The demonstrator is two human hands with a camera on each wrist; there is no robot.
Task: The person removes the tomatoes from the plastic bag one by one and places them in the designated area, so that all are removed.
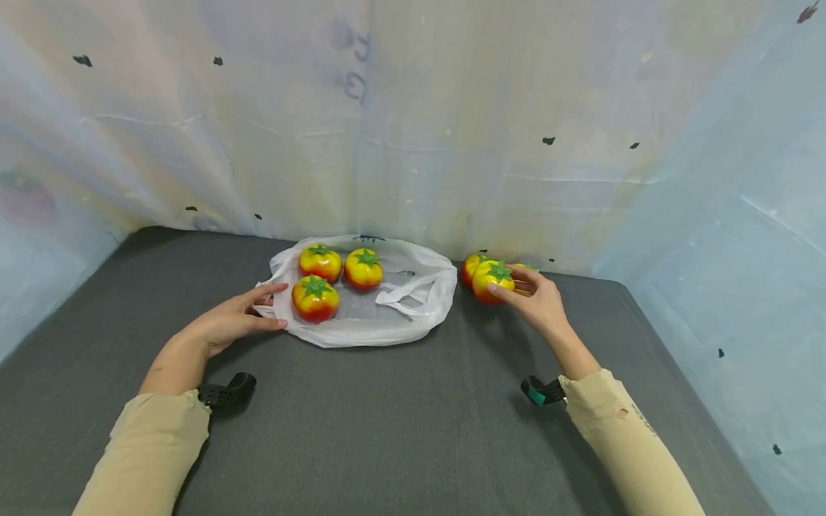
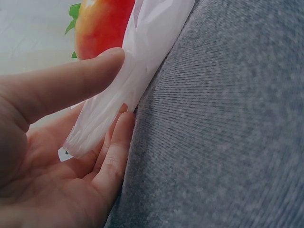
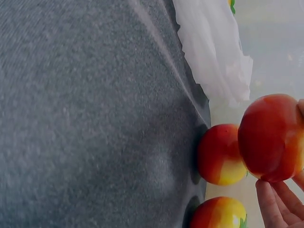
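Observation:
A white plastic bag (image 1: 364, 337) lies spread with its mouth up, three red-and-yellow tomatoes (image 1: 315, 299) with green leafy tops inside toward its left. At the bag's left end, my left hand (image 1: 235, 319) holds the edge; in the left wrist view the thumb is in front of the gathered plastic (image 2: 107, 109) and the fingers curl behind it. To the right of the bag, my right hand (image 1: 535, 297) grips another tomato (image 1: 493, 282) between thumb and fingers. The right wrist view shows this tomato (image 3: 268, 137) above two others (image 3: 221, 154), partly hidden in the head view.
The dark grey table (image 1: 361, 430) reaches back to a hanging pale plastic sheet (image 1: 439, 129) with dark marks. More sheeting (image 1: 742, 287) hangs along the right side. The two tomatoes on the right sit close to the back sheet. Loose bag handles (image 1: 413, 297) fold inward.

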